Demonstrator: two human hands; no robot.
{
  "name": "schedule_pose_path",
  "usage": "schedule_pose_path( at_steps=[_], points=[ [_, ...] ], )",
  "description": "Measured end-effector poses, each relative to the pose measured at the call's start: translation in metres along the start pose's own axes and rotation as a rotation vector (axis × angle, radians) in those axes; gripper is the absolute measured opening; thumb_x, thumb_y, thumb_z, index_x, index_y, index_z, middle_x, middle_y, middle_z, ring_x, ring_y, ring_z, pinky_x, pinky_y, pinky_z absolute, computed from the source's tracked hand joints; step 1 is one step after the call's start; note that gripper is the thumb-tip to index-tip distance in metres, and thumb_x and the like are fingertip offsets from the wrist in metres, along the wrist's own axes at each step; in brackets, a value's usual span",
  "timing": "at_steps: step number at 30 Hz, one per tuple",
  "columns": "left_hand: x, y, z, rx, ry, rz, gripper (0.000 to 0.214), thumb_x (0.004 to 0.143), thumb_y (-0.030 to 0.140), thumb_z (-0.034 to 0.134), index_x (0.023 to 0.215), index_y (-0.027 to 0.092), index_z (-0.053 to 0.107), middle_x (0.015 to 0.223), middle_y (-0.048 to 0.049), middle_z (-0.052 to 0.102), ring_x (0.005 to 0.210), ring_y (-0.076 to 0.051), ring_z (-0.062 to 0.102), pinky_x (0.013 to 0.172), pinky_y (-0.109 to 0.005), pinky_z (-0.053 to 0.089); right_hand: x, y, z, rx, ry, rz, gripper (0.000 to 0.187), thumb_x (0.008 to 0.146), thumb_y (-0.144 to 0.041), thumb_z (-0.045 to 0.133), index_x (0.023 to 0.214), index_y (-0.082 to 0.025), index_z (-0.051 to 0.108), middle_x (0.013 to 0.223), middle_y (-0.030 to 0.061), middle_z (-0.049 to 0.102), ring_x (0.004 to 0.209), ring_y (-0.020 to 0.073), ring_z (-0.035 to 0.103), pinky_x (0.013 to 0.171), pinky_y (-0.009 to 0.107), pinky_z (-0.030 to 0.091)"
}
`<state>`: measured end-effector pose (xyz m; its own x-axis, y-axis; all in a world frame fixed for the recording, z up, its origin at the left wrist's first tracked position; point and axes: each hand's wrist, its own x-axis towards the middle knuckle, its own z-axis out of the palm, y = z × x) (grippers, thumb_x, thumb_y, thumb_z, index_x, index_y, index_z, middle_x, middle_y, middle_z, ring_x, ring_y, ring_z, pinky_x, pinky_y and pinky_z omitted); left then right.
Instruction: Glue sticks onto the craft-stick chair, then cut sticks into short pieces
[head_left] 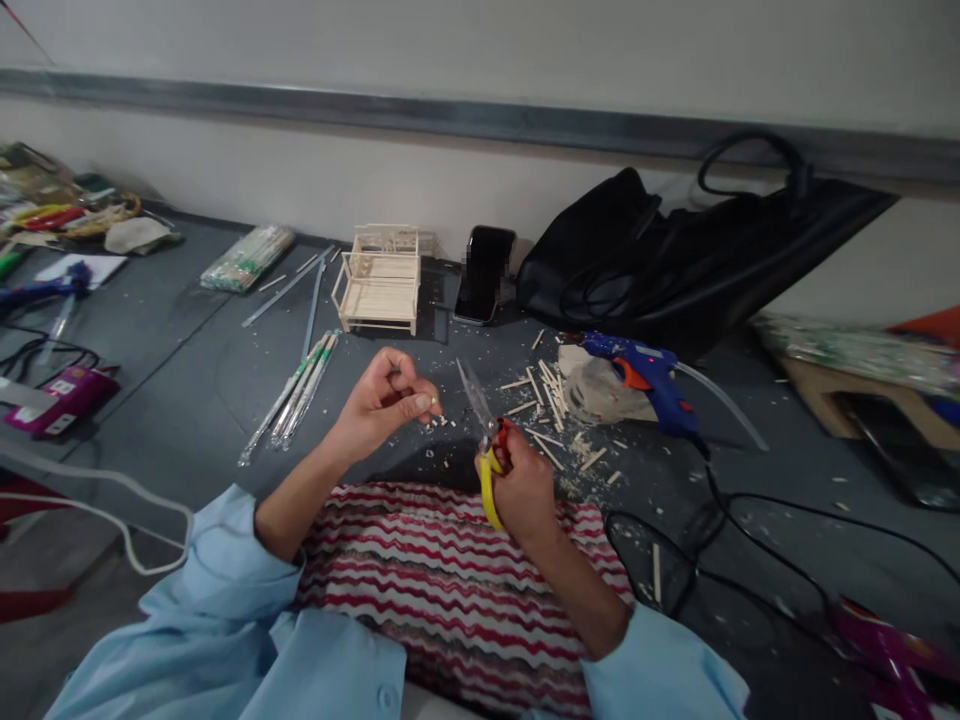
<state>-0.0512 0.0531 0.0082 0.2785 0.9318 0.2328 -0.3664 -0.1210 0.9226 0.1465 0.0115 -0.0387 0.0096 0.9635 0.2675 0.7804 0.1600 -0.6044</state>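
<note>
Left hand [382, 402]: thumb and finger pinched on bit [433, 401]
Bit: at left fingertips, just left of scissors [491, 432], not touching the blades
Bit axis: too small to tell
Right hand [525, 490]: gripping scissors by the handles
Scissors axis: runs from right hand away from the body, leaning left; tips out past the bit
Blade gap: can't tell, look near closed
Nearer hand: left has the bit; right is nearer the sticks [553, 393]
Sticks: loose on counter [187, 400], right of blades
Frame [379, 295]: beyond left hand, standing on counter
</note>
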Motion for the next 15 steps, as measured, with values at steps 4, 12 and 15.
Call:
schedule_pose_path(
  at_steps=[4,12,15],
  points=[
    [0.001,-0.002,-0.004,0.036,-0.020,0.018,0.027,0.080,0.021,0.065,0.089,0.021,0.039,0.074,0.0007,0.064,0.068,-0.011,0.061,0.059,-0.021,0.047,-0.001,0.001,0.003,0.025,0.003,0.013,0.011,0.072,-0.023,0.048,0.079,-0.020,0.056,0.059,-0.0016,0.057,0.051,0.0120,0.050,0.054,0.022,0.036],
    [0.019,-0.021,-0.064,1.077,0.039,0.064,0.010,0.077,0.013,0.051,0.083,0.016,0.059,0.077,-0.0026,0.063,0.072,-0.015,0.057,0.069,-0.027,0.044,0.001,0.005,0.005,0.042,-0.002,0.052,0.010,0.070,-0.024,0.048,0.076,-0.020,0.056,0.058,-0.0020,0.056,0.048,0.0115,0.047,0.052,0.023,0.035],
    [0.022,-0.027,-0.080,1.293,-0.041,0.033,0.018,0.073,0.009,0.046,0.078,0.015,0.062,0.076,-0.0043,0.063,0.073,-0.016,0.057,0.071,-0.028,0.044,0.002,0.003,0.004,0.039,-0.013,0.064,0.010,0.069,-0.026,0.050,0.075,-0.020,0.056,0.058,-0.0016,0.057,0.050,0.0120,0.049,0.052,0.023,0.035]
  ],
)
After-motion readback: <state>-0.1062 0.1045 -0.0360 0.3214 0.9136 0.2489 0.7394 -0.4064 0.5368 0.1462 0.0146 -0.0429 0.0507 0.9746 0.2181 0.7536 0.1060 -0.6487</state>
